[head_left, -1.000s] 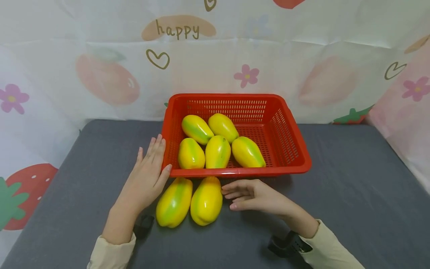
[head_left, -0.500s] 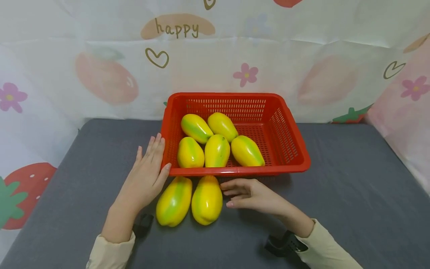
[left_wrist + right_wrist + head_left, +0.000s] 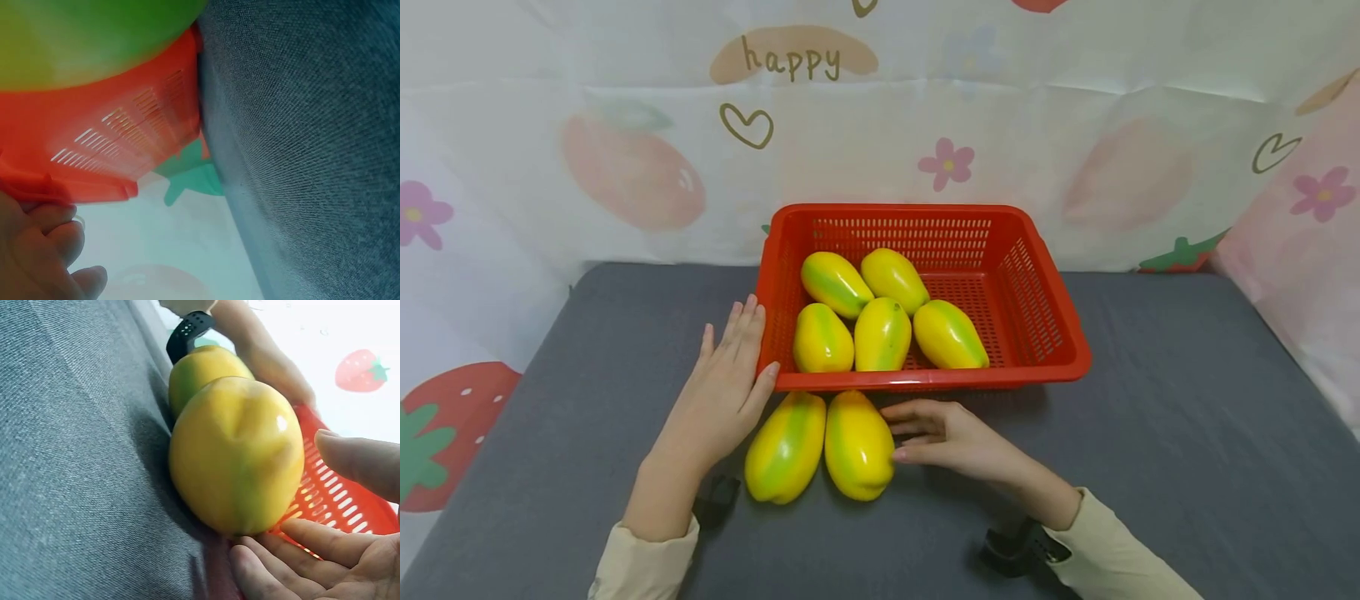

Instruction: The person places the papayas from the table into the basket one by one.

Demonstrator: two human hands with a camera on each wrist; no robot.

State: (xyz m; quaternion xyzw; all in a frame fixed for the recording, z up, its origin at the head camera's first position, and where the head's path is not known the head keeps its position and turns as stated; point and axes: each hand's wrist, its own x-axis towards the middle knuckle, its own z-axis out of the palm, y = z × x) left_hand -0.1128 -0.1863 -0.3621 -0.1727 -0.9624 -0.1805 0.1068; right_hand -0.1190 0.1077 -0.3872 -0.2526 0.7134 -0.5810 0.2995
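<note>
My left hand [image 3: 718, 400] lies with straight fingers along the left side of a red plastic basket [image 3: 925, 379], its fingertips on the rim. Several yellow-green papayas [image 3: 882, 335] sit in the basket, towards its left and middle. Two more lie on the cloth before it: a left papaya [image 3: 785, 450] and a right papaya [image 3: 859, 447], side by side. My right hand [image 3: 951, 437] is at the right papaya's right side, fingers extended and loosely bent, their tips touching it. In the right wrist view the thumb stands off that papaya [image 3: 237, 456], and the fingertips meet its lower edge.
A dark grey cloth [image 3: 1187, 433] covers the table. Behind it hangs a pale printed curtain [image 3: 1000, 108] with fruit, hearts and flowers, close to the basket's back. A black strap [image 3: 1018, 550] is on the right wrist.
My right hand has shifted slightly left and come into contact with the right papaya, which has turned a little, its top end leaning left. The left hand stays on the basket.
</note>
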